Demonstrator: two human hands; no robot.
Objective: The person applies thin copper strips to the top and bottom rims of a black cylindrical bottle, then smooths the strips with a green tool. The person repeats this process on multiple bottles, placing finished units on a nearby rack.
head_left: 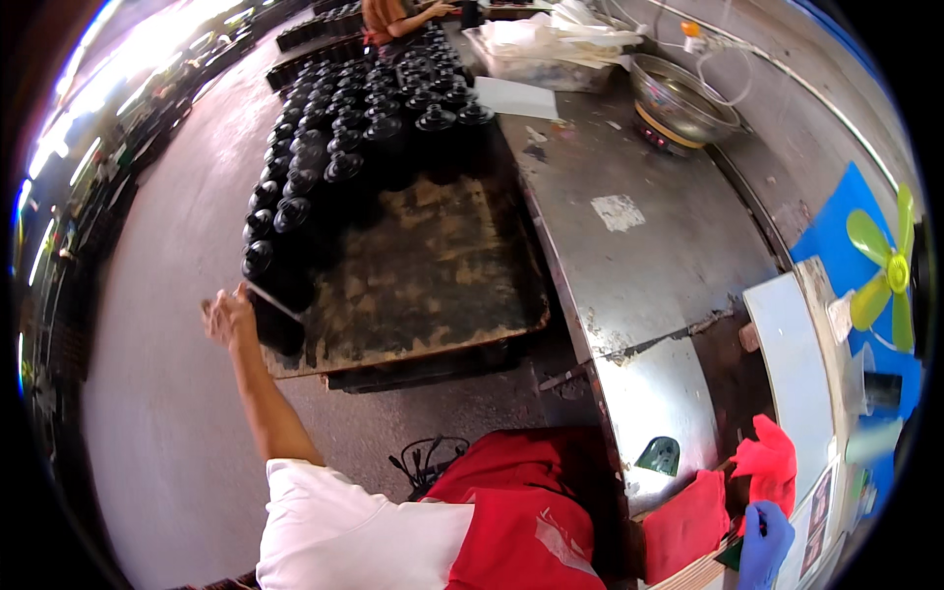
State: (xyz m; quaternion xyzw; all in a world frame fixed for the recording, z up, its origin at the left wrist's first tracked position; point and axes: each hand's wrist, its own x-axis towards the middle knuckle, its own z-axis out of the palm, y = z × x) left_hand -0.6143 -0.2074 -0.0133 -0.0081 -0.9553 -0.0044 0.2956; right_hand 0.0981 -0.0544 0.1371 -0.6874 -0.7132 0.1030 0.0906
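My bare left hand is at the near left corner of a wooden board, fingers apart. One fingertip is by the pale rim of a dark black cylinder there; whether it touches is hard to tell. Behind it, several black jars with glossy domed lids stand in rows. At the lower right, my right hand in a blue glove has curled fingers, and what they hold, if anything, is hidden. Close to it lie a red cloth and a crumpled red glove-like piece.
A metal worktop runs along the right, bearing a metal bowl on a round base and a plastic tub. A green-bladed fan stands far right. Cables lie below the board. Another person stands at the far end.
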